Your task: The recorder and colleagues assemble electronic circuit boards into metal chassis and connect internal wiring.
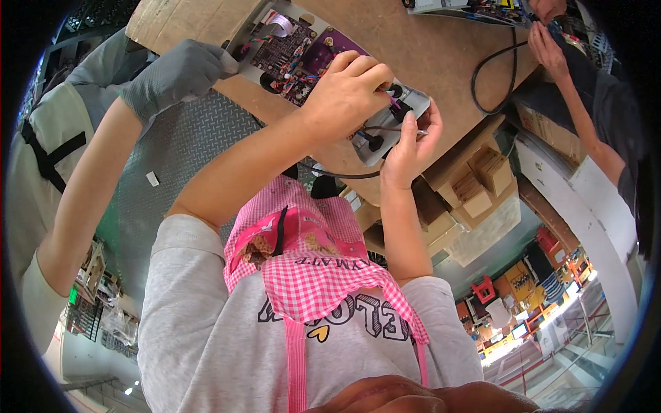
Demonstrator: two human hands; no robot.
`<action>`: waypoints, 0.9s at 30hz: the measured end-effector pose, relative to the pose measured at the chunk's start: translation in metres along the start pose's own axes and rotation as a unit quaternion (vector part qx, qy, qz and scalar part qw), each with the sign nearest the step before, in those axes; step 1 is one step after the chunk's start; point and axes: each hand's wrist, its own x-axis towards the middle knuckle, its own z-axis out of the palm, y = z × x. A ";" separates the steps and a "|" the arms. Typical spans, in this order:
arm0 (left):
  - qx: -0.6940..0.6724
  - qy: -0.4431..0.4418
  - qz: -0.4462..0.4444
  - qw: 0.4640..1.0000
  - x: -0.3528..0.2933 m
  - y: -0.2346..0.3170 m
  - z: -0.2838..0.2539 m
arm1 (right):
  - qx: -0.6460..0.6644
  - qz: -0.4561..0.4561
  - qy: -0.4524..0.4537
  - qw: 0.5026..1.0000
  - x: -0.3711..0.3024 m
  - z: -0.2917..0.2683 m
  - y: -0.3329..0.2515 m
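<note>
A long light-grey metal housing (381, 155) lies open on the brown table, with a dark circuit board (290, 48) and a purple board (329, 49) inside. My left hand (350, 93) reaches across it, fingers closed by a purple wire (394, 103) and black round parts at the near right end; what they pinch is mostly hidden. My right hand (413, 146) is at that end's outer edge, thumb bent toward the fingers. A thin rod-like piece (385, 129) runs into its grip; I cannot tell whether it is a tool or a wire.
A co-worker's grey-gloved hand (180, 72) touches the housing's far left end. Another person's hands (547, 51) work at a second wired unit (475, 8) at the back right. A black cable (474, 86) loops on the table (420, 51). Cardboard boxes (475, 182) stand below its right edge.
</note>
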 end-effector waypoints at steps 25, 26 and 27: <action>0.076 -0.052 0.044 0.995 0.005 0.005 -0.004 | -0.066 -0.033 -0.006 0.997 0.000 -0.001 0.006; 0.080 -0.052 0.055 0.994 0.005 0.003 -0.004 | -0.061 -0.026 -0.013 0.998 -0.001 -0.001 0.006; 0.080 -0.051 0.058 0.994 0.006 0.003 -0.003 | -0.060 -0.028 -0.010 0.998 -0.001 0.000 0.005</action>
